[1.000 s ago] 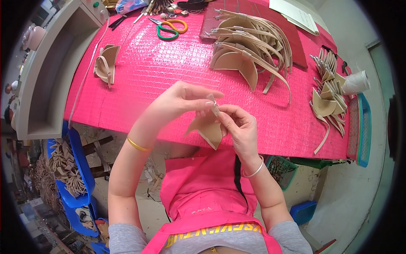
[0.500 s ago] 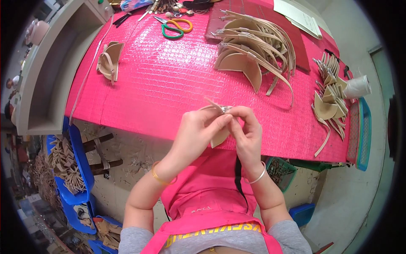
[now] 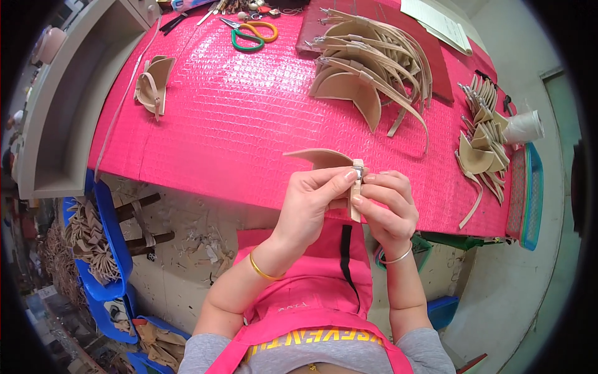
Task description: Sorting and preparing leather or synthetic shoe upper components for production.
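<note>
Just above the near edge of the pink-covered table [image 3: 205, 162], both hands hold a beige leather sandal heel piece [image 3: 324, 158] with a strap. My left hand [image 3: 309, 202] pinches it near a small silver buckle [image 3: 358, 168], thumb on top. Closed from the other side, my right hand [image 3: 391, 209] grips the strap [image 3: 355, 209], which points down between the hands. The piece's curved flap sticks out to the left beyond my left fingers; the fingers hide the rest of it.
Similar beige pieces [image 3: 352, 93] are stacked by a red board [image 3: 436, 68]; more [image 3: 479, 153] lie at the right edge. One lone piece [image 3: 154, 87] rests at left. Scissors [image 3: 252, 36] lie at the back. Blue bins [image 3: 109, 230] stand below left; a white roll [image 3: 524, 126] sits right.
Both hands have turned the heel piece and shifted slightly right. Its flap now spreads out to the left, and the strap with the buckle stands upright between the fingers.
</note>
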Tool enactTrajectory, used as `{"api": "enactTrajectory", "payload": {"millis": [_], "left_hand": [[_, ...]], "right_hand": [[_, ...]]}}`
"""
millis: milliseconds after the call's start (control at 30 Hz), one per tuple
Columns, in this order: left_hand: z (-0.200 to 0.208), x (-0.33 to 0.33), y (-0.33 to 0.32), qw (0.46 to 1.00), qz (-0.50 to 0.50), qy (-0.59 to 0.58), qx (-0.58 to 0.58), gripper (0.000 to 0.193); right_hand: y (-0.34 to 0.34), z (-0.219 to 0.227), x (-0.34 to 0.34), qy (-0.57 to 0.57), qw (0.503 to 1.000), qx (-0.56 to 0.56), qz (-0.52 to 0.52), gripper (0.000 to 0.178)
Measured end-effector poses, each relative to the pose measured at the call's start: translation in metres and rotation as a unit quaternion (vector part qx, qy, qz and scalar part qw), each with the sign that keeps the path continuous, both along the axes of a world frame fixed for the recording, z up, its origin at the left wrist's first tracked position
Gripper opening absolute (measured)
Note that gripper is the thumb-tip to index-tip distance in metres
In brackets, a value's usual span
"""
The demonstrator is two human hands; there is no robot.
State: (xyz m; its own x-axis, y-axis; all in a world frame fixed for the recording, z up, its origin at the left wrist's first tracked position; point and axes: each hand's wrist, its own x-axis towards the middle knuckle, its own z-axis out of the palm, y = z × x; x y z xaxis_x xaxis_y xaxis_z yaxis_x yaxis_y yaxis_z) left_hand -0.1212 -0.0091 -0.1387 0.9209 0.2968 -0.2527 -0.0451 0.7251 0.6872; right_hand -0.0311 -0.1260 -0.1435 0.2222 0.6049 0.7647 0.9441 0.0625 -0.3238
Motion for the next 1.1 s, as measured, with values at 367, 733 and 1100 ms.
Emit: {"api": "enactTrajectory", "payload": {"millis": [367,733,1100], "left_hand": [[0.000,0.004,-0.017,0.987,0.151,-0.004,0.048,0.020],[-0.013,-0.008,-0.018,0.974,0.150,-0.033,0.166,0.020],[-0.003,-0.022,0.011,0.958,0.039,0.050,0.280,0.026]], "right_hand": [[-0.001,0.001,-0.009,-0.004,0.999,-0.024,-0.021,0.024],[0.020,0.012,-0.019,0.406,0.910,0.014,-0.084,0.009],[0.018,0.018,-0.020,0.799,0.580,0.029,0.157,0.005]]}}
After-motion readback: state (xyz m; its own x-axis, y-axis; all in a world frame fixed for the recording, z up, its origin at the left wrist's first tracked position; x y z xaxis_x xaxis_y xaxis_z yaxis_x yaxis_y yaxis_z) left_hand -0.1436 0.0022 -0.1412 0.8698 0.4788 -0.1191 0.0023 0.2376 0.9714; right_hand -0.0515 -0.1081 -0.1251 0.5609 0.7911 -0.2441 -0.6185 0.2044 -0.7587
